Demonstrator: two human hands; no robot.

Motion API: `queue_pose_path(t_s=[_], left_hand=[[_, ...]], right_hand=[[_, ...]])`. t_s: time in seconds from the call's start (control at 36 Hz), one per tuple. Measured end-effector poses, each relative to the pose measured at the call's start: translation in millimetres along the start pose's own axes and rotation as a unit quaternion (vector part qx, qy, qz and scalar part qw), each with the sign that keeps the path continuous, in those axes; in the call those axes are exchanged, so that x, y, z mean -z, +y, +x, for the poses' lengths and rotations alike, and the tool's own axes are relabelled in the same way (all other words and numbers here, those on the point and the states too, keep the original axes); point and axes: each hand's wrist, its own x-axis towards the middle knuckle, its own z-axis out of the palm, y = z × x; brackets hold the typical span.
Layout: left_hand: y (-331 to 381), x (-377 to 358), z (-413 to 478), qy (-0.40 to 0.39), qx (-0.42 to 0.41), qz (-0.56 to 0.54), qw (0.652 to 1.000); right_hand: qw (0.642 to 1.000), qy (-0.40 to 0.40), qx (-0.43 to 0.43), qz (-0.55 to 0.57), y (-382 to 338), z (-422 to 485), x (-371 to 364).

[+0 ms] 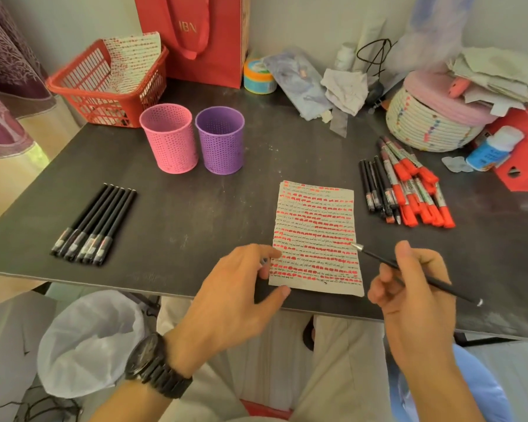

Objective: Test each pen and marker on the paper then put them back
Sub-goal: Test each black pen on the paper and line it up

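Paper (316,236) is pressed at its left side by the spread left hand (235,293), near the front edge of the table (195,214). A black pen (409,269) is pinched in the right hand (415,296), tip at the sheet's right edge. Risk: a stroke may be carried onto the table, little blank space being left.

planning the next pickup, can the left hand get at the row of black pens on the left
Probably yes: the left hand is free at the paper's edge, and only bare table lies between it and the row of black pens.
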Motion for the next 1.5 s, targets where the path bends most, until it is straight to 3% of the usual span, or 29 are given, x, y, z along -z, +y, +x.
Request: queue_pose_path(t_s=[0.17, 0.36, 0.53, 0.72, 1.5], left_hand=[[-7, -19, 17, -0.017, -0.043, 0.057, 0.997], [-9, -23, 18, 0.013, -0.035, 0.06, 0.997], [-10, -24, 18, 0.022, -0.028, 0.055, 0.998], [-8, -28, 19, 0.018, -0.015, 0.051, 0.998], [-6, -30, 20, 0.051, -0.002, 0.044, 0.998]], right_hand=[[0.994, -0.064, -0.091, 0.014, 11, 7, -21], [0.984, -0.099, -0.017, -0.147, 30, 19, -43], [0.964, -0.066, 0.068, -0.248, 48, 17, -44], [0.954, -0.025, 0.1, -0.282, 63, 18, -40], [0.946, -0.024, 0.096, -0.308, 67, 21, -41]])
